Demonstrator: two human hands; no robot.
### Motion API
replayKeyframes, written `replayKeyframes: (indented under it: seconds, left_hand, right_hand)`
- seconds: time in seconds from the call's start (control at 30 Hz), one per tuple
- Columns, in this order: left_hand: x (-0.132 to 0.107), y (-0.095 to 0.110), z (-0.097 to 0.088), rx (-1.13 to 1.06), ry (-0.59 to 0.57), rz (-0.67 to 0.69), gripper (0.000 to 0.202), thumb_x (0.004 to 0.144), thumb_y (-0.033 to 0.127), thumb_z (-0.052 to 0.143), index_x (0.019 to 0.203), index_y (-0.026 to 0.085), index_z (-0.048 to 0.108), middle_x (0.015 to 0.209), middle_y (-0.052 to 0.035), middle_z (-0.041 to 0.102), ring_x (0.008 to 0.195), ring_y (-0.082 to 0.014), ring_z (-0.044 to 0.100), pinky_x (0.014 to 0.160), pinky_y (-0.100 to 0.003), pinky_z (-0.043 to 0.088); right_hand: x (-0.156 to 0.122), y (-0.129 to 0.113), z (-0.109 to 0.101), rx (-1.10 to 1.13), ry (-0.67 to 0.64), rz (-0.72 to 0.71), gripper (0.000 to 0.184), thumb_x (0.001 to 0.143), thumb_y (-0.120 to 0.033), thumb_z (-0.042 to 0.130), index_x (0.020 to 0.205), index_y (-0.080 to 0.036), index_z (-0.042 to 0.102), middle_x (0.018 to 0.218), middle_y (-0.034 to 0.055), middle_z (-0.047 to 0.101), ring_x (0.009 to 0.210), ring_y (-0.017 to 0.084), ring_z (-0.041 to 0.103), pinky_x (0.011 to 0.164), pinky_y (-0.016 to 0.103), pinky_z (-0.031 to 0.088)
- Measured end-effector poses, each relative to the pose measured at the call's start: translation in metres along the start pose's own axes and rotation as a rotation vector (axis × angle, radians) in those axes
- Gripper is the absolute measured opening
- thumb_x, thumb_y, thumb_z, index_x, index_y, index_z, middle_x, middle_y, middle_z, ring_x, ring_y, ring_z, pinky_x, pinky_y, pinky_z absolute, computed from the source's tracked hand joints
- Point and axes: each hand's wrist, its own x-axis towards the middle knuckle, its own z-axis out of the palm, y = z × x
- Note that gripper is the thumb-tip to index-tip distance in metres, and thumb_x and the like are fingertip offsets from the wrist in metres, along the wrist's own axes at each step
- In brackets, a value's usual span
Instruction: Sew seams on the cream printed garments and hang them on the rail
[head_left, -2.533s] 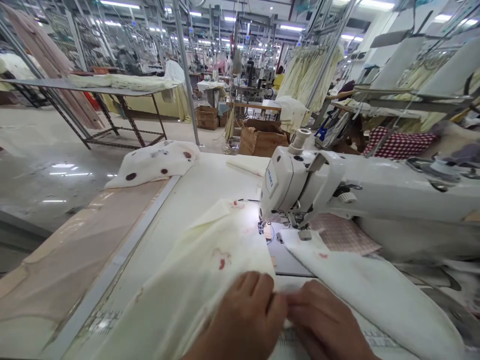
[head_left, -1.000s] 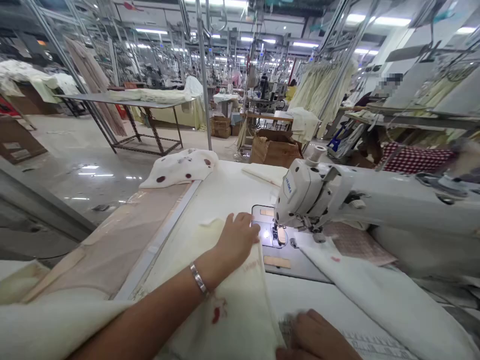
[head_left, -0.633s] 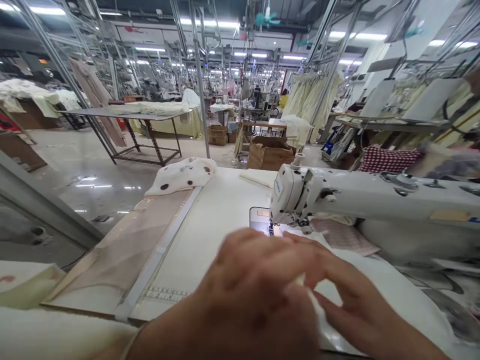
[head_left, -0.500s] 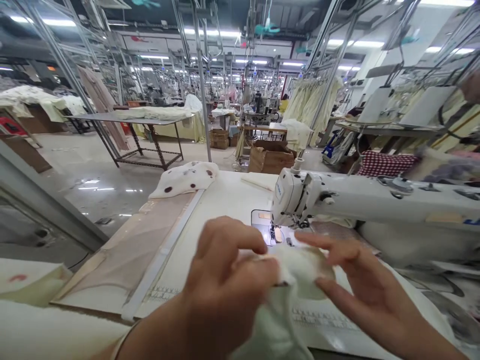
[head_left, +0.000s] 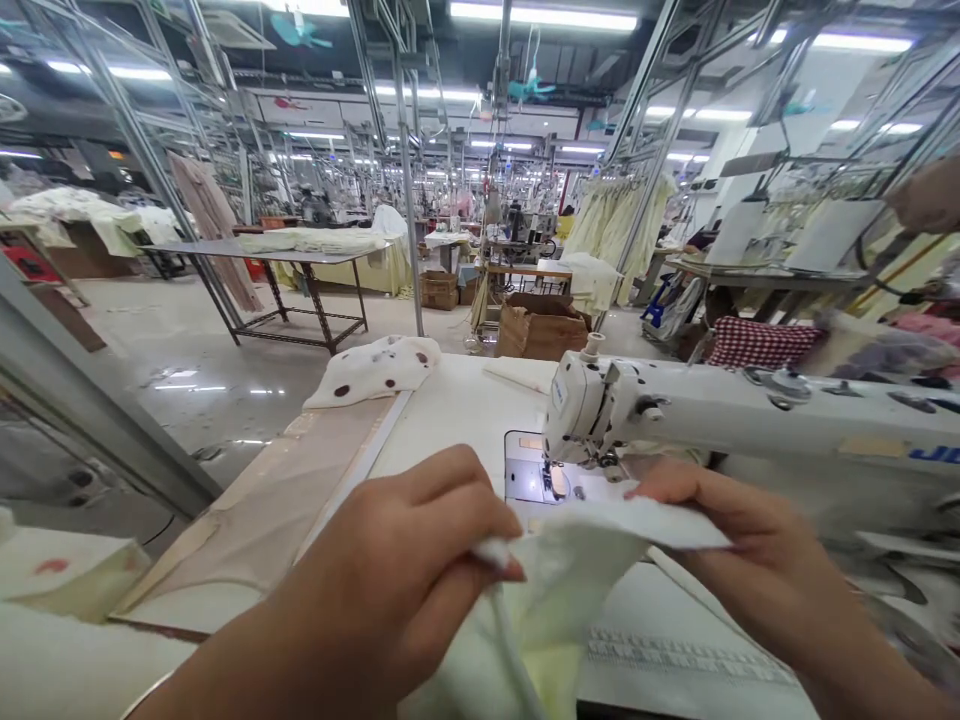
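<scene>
A pale cream piece of fabric (head_left: 577, 560) hangs between my two hands, in front of a white sewing machine (head_left: 675, 400). My left hand (head_left: 427, 560) pinches one edge of it between thumb and fingers. On the other side, my right hand (head_left: 742, 540) grips the upper right edge, with the fabric stretched flat between them. The lit needle area (head_left: 555, 480) lies just beyond the fabric, apart from it. Below, the lower part of the fabric drops out of view.
Mauve fabric (head_left: 277, 500) lies on the left of the white sewing table (head_left: 442, 410), with a spotted white cloth (head_left: 375, 370) behind it. A metal post (head_left: 105, 390) rises at the left. Cardboard boxes (head_left: 540, 328) and a metal-legged table (head_left: 277, 250) stand beyond.
My right hand's fingers, spread before, have closed on the fabric's edge. My hands have moved apart, drawing the fabric out between them. The view has tilted slightly up.
</scene>
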Motion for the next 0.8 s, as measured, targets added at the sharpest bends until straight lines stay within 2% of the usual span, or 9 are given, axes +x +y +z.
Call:
replayKeyframes:
  seconds: [0.07,0.13,0.23,0.27,0.33,0.43,0.57,0.67,0.8]
  left_hand:
    - [0.004,0.009,0.005,0.172,0.056,0.088,0.015,0.083,0.008,0.047,0.078,0.021,0.055,0.093,-0.0008,0.058,0.067,-0.0083,0.056,0.056,-0.018,0.043]
    - [0.008,0.02,0.008,0.351,0.096,0.151,0.018,0.086,0.011,0.042,0.072,0.019,0.051,0.088,-0.003,0.059,0.062,-0.0107,0.055,0.049,-0.02,0.04]
    - [0.017,0.025,0.002,0.529,0.079,0.219,0.022,0.088,0.014,0.035,0.071,0.019,0.049,0.063,-0.0002,0.052,0.049,-0.0123,0.046,0.041,-0.023,0.03]
    - [0.023,0.021,-0.002,0.584,0.081,0.232,0.022,0.088,0.014,0.034,0.073,0.019,0.049,0.061,0.0005,0.051,0.048,-0.0125,0.045,0.041,-0.023,0.029]
    - [0.039,-0.001,-0.003,0.709,0.05,0.193,0.019,0.089,0.015,0.035,0.081,0.02,0.051,0.064,0.0007,0.052,0.05,-0.0138,0.047,0.043,-0.023,0.028]
    - [0.073,-0.052,0.017,0.81,-0.185,-0.053,0.012,0.089,0.018,0.043,0.095,0.019,0.053,0.075,-0.0015,0.058,0.057,-0.0165,0.053,0.047,-0.024,0.031]
    - [0.092,-0.106,0.071,0.744,-0.3,-0.133,0.021,0.088,0.022,0.05,0.107,0.012,0.051,0.108,-0.0143,0.055,0.087,-0.025,0.057,0.067,-0.033,0.042]
    - [0.074,-0.112,0.101,0.598,-0.451,-0.073,0.012,0.086,0.025,0.056,0.094,0.018,0.059,0.099,-0.0073,0.059,0.092,-0.0239,0.055,0.078,-0.037,0.041]
    - [0.04,-0.107,0.118,0.222,-0.688,0.007,0.016,0.075,0.027,0.069,0.09,0.025,0.063,0.093,-0.0007,0.062,0.097,-0.0225,0.053,0.095,-0.048,0.029]
  right_hand:
    - [0.004,-0.016,0.011,-0.019,0.089,-0.087,0.008,0.083,-0.022,0.057,0.084,-0.028,0.062,0.078,-0.003,0.065,0.067,0.012,0.06,0.057,0.02,0.047]
    - [0.001,-0.03,0.031,-0.016,0.165,-0.161,0.024,0.084,-0.029,0.058,0.108,-0.033,0.057,0.096,-0.0009,0.065,0.08,0.015,0.062,0.066,0.022,0.049]
    - [-0.024,-0.031,0.068,0.018,0.115,-0.073,0.08,0.073,-0.048,0.066,0.14,-0.032,0.024,0.118,0.0061,0.058,0.097,0.025,0.06,0.074,0.034,0.052]
    - [-0.036,-0.025,0.079,0.024,0.047,0.002,0.085,0.073,-0.047,0.066,0.142,-0.033,0.018,0.118,0.0063,0.058,0.098,0.027,0.061,0.074,0.035,0.053]
    - [-0.058,-0.005,0.096,0.089,-0.05,0.189,0.077,0.081,-0.042,0.056,0.143,-0.032,0.011,0.112,0.0059,0.062,0.092,0.024,0.063,0.071,0.034,0.054]
    - [-0.08,0.034,0.105,0.109,-0.08,0.354,0.068,0.089,-0.036,0.043,0.144,-0.025,0.005,0.105,0.0068,0.064,0.085,0.019,0.065,0.071,0.032,0.053]
    - [-0.089,0.077,0.093,-0.334,-0.073,0.124,0.039,0.084,-0.029,0.053,0.123,-0.024,0.048,0.092,0.0047,0.064,0.083,0.019,0.061,0.069,0.032,0.05]
    - [-0.091,0.089,0.084,-0.457,-0.192,-0.006,0.018,0.086,-0.021,0.05,0.102,-0.023,0.058,0.075,0.0009,0.059,0.07,0.016,0.056,0.062,0.03,0.045]
    - [-0.084,0.088,0.086,-0.497,-0.221,-0.065,0.029,0.086,-0.019,0.051,0.115,-0.021,0.052,0.076,0.0011,0.057,0.071,0.016,0.054,0.065,0.031,0.04]
